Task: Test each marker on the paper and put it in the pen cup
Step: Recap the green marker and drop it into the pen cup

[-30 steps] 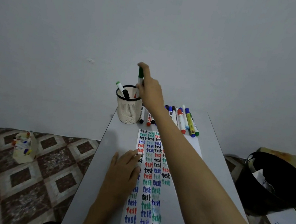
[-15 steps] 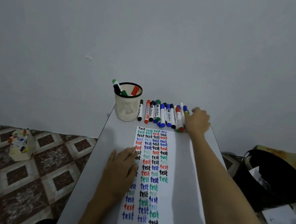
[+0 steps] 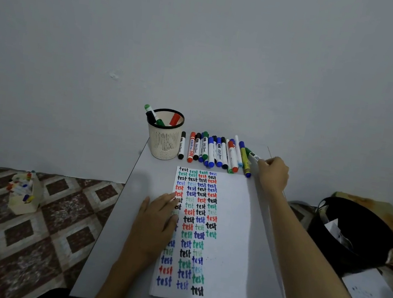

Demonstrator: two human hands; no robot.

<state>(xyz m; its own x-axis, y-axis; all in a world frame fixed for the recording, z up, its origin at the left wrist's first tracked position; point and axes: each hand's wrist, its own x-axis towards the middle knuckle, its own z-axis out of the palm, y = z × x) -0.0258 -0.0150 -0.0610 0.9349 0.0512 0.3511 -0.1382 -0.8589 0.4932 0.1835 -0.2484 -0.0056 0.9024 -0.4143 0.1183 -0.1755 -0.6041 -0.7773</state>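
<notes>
A white sheet of paper (image 3: 229,230) covered with coloured "test" words lies on the small grey table (image 3: 117,226). My left hand (image 3: 156,222) rests flat on the paper's left edge. A cream pen cup (image 3: 164,139) at the table's far left holds several markers. A row of markers (image 3: 211,151) lies beside the cup along the far edge. My right hand (image 3: 273,173) pinches a green-capped marker (image 3: 253,154) at the right end of that row, lifting it slightly.
A black bin (image 3: 353,236) with paper scraps stands on the floor to the right, a loose sheet (image 3: 370,289) in front of it. A small box of markers (image 3: 23,194) sits on the tiled floor to the left. A plain wall rises behind the table.
My right hand dropped a green marker into the cup, swung right to the end of the row and now lifts another green-capped marker. My left hand has stayed on the paper.
</notes>
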